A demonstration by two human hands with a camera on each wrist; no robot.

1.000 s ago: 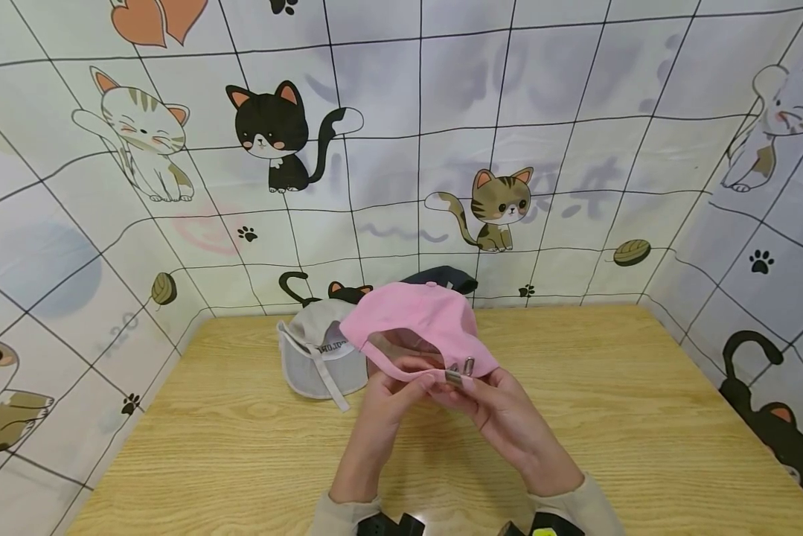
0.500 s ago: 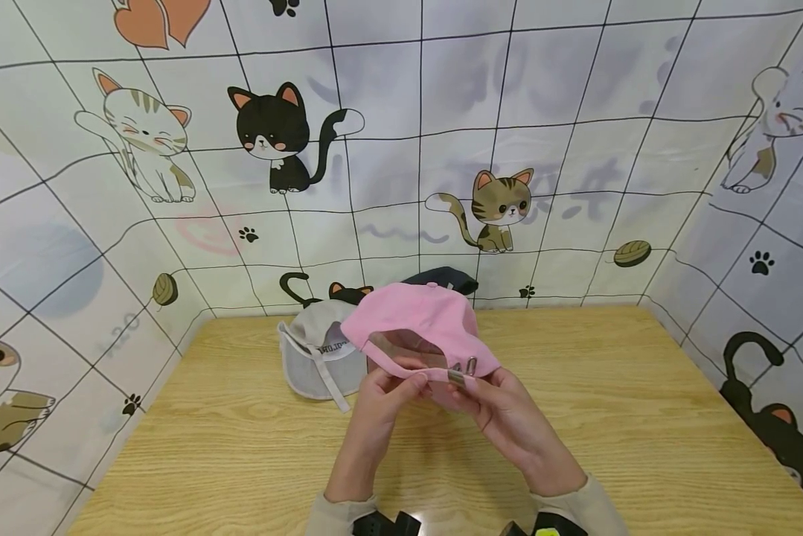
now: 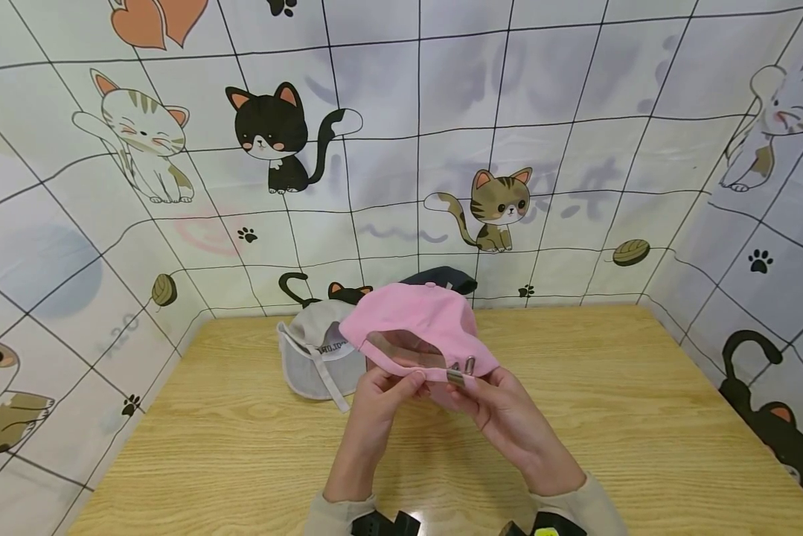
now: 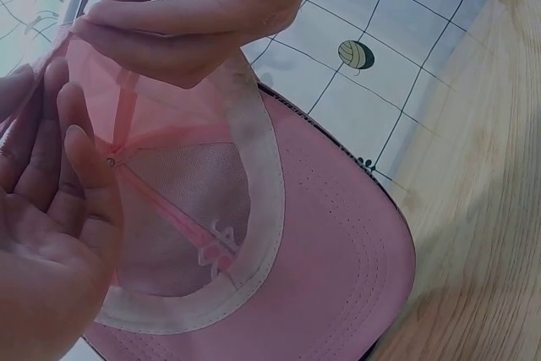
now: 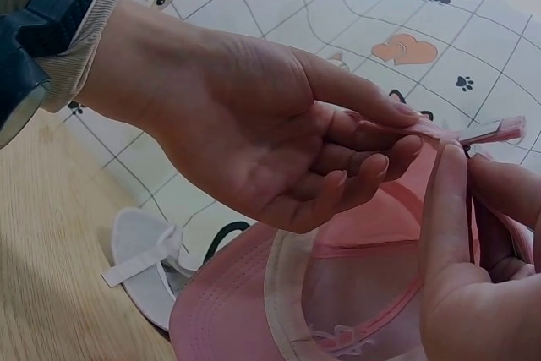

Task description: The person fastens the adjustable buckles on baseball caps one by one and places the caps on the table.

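Observation:
A pink baseball cap [image 3: 417, 309] is held up above the table, its rear opening and back strap towards me. My left hand [image 3: 370, 428] pinches the strap [image 3: 401, 366] between thumb and fingers. My right hand [image 3: 518, 428] pinches the strap's other end beside the metal buckle [image 3: 455, 377]. In the left wrist view the cap's mesh lining [image 4: 182, 200] and pink brim [image 4: 347, 251] show. The right wrist view has the strap's tip [image 5: 510, 128] standing out past the buckle, near the fingertips of both hands.
A grey cap [image 3: 324, 357] with a loose strap lies on the wooden table [image 3: 609, 402], left of the pink cap. Behind it, a dark cap [image 3: 448, 278] is partly hidden against the cat-print backdrop [image 3: 388, 171].
My left thumb and fingers have shifted slightly left along the strap, and the fingertips seen through the opening have dropped from sight. The right hand has barely moved.

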